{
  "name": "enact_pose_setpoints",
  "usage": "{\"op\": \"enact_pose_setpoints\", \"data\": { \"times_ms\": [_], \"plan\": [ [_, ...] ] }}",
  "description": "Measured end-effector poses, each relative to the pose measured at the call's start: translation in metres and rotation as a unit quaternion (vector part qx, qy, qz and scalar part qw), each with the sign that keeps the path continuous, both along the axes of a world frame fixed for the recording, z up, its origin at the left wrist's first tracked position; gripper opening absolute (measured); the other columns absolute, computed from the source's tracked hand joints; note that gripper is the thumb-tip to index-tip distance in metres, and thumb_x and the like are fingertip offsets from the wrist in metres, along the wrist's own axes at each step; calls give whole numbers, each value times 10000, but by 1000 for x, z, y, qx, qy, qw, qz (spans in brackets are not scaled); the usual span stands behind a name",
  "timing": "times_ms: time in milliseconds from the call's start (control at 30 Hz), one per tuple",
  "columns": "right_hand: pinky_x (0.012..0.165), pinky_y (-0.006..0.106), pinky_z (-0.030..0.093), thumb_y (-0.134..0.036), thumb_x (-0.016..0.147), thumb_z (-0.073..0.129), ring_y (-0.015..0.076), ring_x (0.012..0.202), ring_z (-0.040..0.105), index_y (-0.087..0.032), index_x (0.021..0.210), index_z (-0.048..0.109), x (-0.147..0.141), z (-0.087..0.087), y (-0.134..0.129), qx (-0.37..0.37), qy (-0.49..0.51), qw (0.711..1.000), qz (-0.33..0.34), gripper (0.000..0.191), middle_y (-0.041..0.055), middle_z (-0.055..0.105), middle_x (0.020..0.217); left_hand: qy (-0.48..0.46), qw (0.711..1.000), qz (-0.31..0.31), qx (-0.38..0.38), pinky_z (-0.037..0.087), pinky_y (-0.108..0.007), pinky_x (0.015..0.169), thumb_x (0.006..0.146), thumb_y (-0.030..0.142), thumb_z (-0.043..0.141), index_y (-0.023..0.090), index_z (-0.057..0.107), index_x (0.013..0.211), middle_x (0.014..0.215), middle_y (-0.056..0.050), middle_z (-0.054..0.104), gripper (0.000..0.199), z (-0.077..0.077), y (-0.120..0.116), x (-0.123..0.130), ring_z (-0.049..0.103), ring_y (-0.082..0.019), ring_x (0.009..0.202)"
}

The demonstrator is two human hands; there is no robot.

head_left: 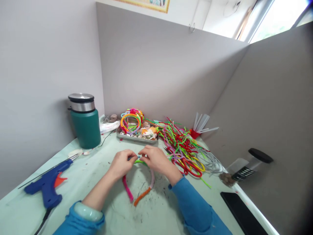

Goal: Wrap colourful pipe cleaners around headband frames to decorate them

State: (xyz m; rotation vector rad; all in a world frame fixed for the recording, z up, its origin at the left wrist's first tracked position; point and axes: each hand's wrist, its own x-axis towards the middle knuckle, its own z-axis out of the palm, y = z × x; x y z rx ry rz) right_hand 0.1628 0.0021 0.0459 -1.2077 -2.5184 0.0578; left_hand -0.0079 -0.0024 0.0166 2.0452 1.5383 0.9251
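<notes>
A headband wrapped in pink, green, lilac and orange fuzzy stems (142, 196) lies on the pale green tabletop, its two ends toward me. My left hand (124, 163) is at the upper left of its arch, thumb and fingers pinched together. At the upper right of the arch, my right hand (154, 159) has its fingertips closed as well. Between the two sets of fingertips a small bit of light blue shows just above the green section. The fingers hide most of that blue piece and the top of the band.
A blue glue gun (47, 184) and a green bottle (86, 127) stand at left. Behind are a metal tray (139, 140) with shells and bands, and a pile of fuzzy stems (179, 140). At right are a tipped jar (246, 168) and a black phone (241, 212).
</notes>
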Motion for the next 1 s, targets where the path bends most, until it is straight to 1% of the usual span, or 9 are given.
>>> {"op": "enact_pose_setpoints", "data": {
  "times_ms": [67,133,333,467,567,667,833,933,1000],
  "plan": [
    [678,224,340,-275,812,547,132,807,556,-218,984,623,2,2,0,4,28,1000,-14,197,24,607,919,-2,1000,11,-3,376,-241,643,733,284,488,191,638,681,718,-6,647,184,0,0,-1,561,-151,696],
    [683,227,339,-280,821,533,130,807,558,-220,960,633,0,3,0,9,26,999,-24,182,23,609,907,5,1000,8,0,379,-238,653,742,283,487,191,637,689,728,-8,647,184,1,1,-2,564,-150,705],
    [693,273,314,-239,835,483,150,769,558,-200,814,660,-13,-4,-6,21,-75,996,-51,182,35,618,798,106,993,-8,42,364,-239,656,774,242,465,196,633,707,763,-27,616,186,-2,-2,0,555,-151,728],
    [686,292,305,-247,835,476,158,739,557,-199,783,654,-15,-7,-8,27,-92,995,-38,192,40,615,771,159,986,-5,51,341,-248,625,799,257,441,211,632,749,790,-34,607,202,-4,-5,4,558,-162,735],
    [669,296,302,-245,832,475,162,726,555,-192,772,642,-14,-7,-8,40,-84,995,-40,186,45,614,768,160,986,-10,57,338,-248,621,809,268,430,213,628,745,786,-36,600,215,-4,-6,4,556,-166,735],
    [653,287,304,-233,821,480,162,734,549,-180,774,628,-14,-6,-8,46,-70,995,-45,164,52,609,783,131,990,-19,54,352,-239,644,811,265,430,211,630,727,772,-36,593,224,-5,-4,2,553,-157,732],
    [603,256,302,-192,775,495,136,668,521,-183,731,621,-9,-11,-2,34,12,998,-50,134,24,592,734,64,996,-18,64,373,-249,692,805,291,428,212,645,779,811,-44,629,232,-2,0,-3,565,-171,768],
    [574,230,310,-151,719,508,118,634,501,-171,677,610,-7,-16,5,-5,129,991,-40,113,5,572,683,-7,999,3,45,382,-249,662,785,325,451,208,630,777,745,-22,646,213,0,1,-5,573,-168,711],
    [564,218,321,-141,690,512,112,616,491,-159,636,597,-8,-19,9,-57,228,971,-43,103,-4,559,645,-67,998,7,18,385,-243,618,777,351,459,203,612,767,653,-1,633,213,0,1,-5,567,-155,635]
  ]
}}
